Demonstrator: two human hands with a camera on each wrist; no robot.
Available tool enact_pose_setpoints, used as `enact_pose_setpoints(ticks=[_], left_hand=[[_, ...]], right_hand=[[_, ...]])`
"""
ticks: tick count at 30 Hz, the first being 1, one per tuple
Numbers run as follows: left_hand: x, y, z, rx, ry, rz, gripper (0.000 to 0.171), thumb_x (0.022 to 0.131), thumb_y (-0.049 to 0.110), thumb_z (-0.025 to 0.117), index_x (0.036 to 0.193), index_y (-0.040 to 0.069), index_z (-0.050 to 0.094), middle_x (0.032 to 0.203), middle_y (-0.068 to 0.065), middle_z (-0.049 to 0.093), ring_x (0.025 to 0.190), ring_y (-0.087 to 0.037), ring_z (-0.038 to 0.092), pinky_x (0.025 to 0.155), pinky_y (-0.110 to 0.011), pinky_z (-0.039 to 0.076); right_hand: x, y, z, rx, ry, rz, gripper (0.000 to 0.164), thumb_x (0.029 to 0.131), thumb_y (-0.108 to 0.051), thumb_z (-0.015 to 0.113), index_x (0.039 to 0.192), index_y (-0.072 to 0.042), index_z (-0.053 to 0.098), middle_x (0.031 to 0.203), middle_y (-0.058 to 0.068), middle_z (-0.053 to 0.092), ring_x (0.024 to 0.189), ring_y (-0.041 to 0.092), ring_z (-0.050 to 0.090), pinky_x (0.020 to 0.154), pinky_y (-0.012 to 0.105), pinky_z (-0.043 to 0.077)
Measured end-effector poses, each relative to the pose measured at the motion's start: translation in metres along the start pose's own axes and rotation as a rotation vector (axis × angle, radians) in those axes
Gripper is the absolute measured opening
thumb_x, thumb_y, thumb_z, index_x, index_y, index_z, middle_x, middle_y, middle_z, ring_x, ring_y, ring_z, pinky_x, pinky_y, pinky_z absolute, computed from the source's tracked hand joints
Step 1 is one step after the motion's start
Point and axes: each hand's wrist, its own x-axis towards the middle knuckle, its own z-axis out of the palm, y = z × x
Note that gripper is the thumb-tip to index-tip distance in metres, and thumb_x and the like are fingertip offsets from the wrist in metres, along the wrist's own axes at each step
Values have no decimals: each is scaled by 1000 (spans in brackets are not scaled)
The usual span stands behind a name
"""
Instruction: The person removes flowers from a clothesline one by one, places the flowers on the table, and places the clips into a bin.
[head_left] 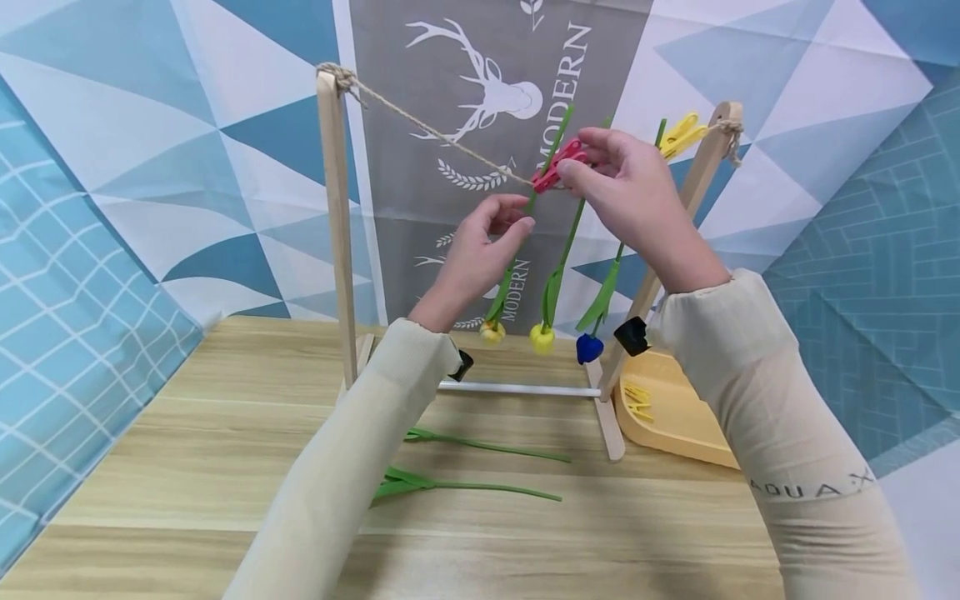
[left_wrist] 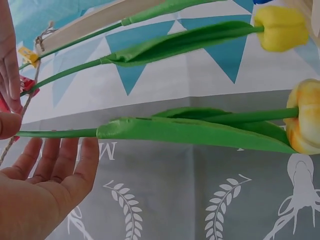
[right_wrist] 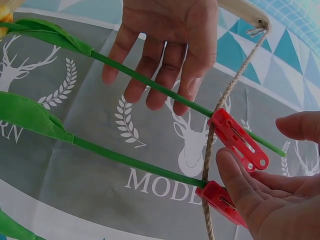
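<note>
An orange-yellow artificial tulip (head_left: 492, 332) hangs head-down from a twine line (head_left: 427, 125), its stem caught by a red clothespin (right_wrist: 240, 140). My right hand (head_left: 633, 179) is at this clothespin, thumb and fingers spread apart around its handle end. Behind the same stem, my left hand (head_left: 476, 258) has its fingers loosely extended. A second red clothespin (right_wrist: 222, 202) clips a yellow tulip (head_left: 542, 338) alongside. Farther right, a blue tulip (head_left: 590, 348) hangs by a yellow clothespin (head_left: 681, 137).
Wooden posts (head_left: 335, 225) with a white crossbar (head_left: 525, 389) carry the twine. Two green stems (head_left: 495, 486) lie on the wooden table (head_left: 187, 467), their flower ends hidden by my left sleeve. At right is a yellow tray (head_left: 682, 417) with yellow clothespins (head_left: 639, 402). A patterned cloth hangs behind.
</note>
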Motion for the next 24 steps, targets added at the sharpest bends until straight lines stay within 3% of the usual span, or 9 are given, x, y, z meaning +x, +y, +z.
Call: enact_pose_setpoints(ticks=[10,16,24], left_hand=[[4,3,7,-76,-12,14,30,95,19,52,121,5,54,98,-6,57,83,-18,54,72,-24,49],[2,1,9,-147,-15,-2,23,97,17,48,115,5,56,82,-4,49,70,-18,48,63,-23,44],[1,1,11,-209,4,-14,23,98,17,46,113,2,56,84,-4,51,73,-16,49,66,-24,46]], right_hand=[[4,0,-1,44,13,21,55,93,-32,54,142,-14,38,129,9,54,115,15,55,101,31,43],[6,0,1,57,-1,29,54,94,-31,53,143,-15,37,132,7,53,118,15,53,101,30,43],[9,-1,2,100,30,26,49,94,-26,53,139,-12,43,123,5,56,113,13,57,98,28,46]])
